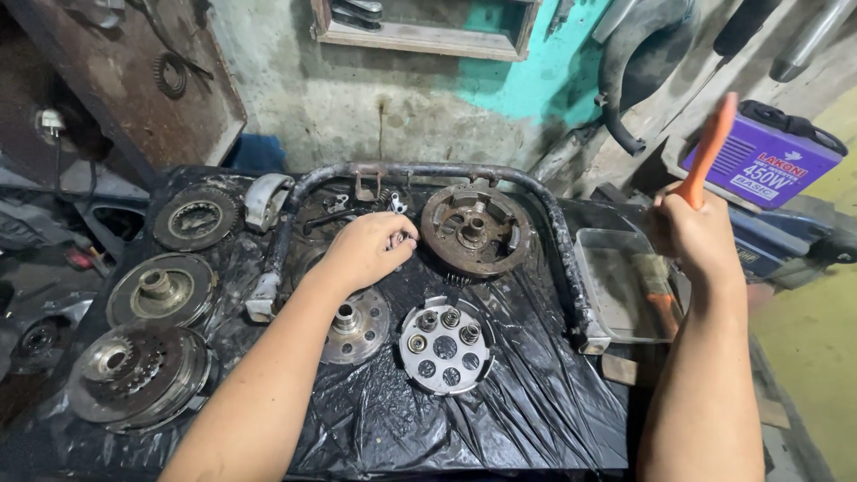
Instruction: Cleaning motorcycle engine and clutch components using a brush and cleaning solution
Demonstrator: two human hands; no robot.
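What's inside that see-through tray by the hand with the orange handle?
Inside the clear tray lies a paintbrush with an orange handle. The right hand covers the tray's far corner, so anything there is hidden.

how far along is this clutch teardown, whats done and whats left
Done: the clutch looks stripped, with the rusty hub, spring plate and round parts spread on black plastic. In hand: left hand pinches a small part; right hand grips an orange-handled tool over the metal tray. Left: the parts still look grimy, none reassembled.
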